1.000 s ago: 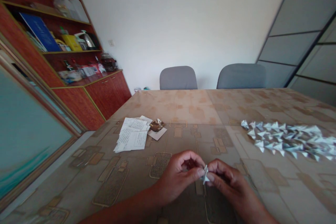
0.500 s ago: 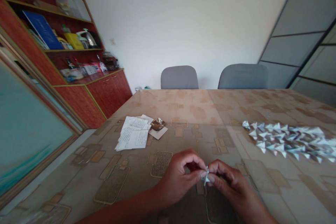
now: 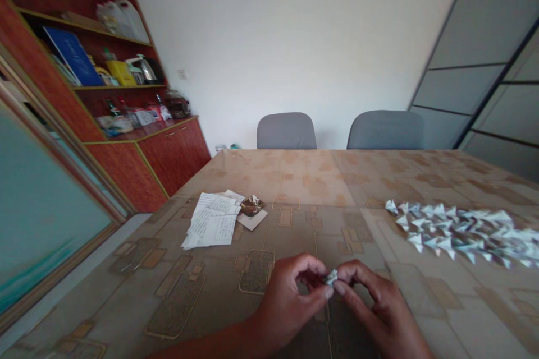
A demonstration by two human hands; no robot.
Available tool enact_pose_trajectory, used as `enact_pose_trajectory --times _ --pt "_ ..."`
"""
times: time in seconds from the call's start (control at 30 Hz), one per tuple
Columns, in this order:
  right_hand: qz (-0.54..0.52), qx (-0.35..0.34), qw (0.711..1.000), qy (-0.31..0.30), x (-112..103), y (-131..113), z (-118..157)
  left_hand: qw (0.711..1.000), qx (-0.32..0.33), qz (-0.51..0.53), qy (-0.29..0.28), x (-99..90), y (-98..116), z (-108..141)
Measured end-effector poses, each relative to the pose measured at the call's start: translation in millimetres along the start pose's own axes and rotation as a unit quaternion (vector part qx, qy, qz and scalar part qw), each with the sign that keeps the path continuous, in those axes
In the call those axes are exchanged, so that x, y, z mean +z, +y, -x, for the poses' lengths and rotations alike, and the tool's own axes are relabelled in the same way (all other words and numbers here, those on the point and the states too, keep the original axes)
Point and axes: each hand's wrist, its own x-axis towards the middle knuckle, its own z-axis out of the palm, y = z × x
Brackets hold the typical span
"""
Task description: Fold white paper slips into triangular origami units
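Observation:
A small folded paper piece [image 3: 331,277] is pinched between both hands, above the near middle of the table. My left hand [image 3: 292,297] grips its left side with thumb and forefinger. On the other side, the thumb and forefinger of my right hand [image 3: 374,297] are closed on the same piece. Printed paper sheets [image 3: 213,220] lie in a loose stack to the left. Beside them a small brown dish-like object [image 3: 251,206] rests by a pale square card [image 3: 252,221]. Several folded paper pieces [image 3: 458,230] stand in rows at the right.
The patterned tabletop [image 3: 303,174] reaches to two grey chairs [image 3: 286,130] at its far edge. A red-brown cabinet [image 3: 168,151] with loaded shelves is at the left. Grey panels [image 3: 467,78] stand at the right.
The folded piece has turned between my fingers and looks more compact. The whole view has shifted slightly, with the table lower in the picture.

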Motion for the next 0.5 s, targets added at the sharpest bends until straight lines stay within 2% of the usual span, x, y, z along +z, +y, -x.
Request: enact_pose_trajectory --times 0.27,0.5 --pt "0.096 -0.117 0.987 0.052 -4.1 -7.2 0.6 0.993 -0.065 0.095 -0.008 4.0 -2.7 -2.3" --pt "0.103 -0.146 0.983 0.040 -4.9 -13.5 -5.4 0.993 -0.065 0.097 -0.019 5.6 -8.6 0.9"
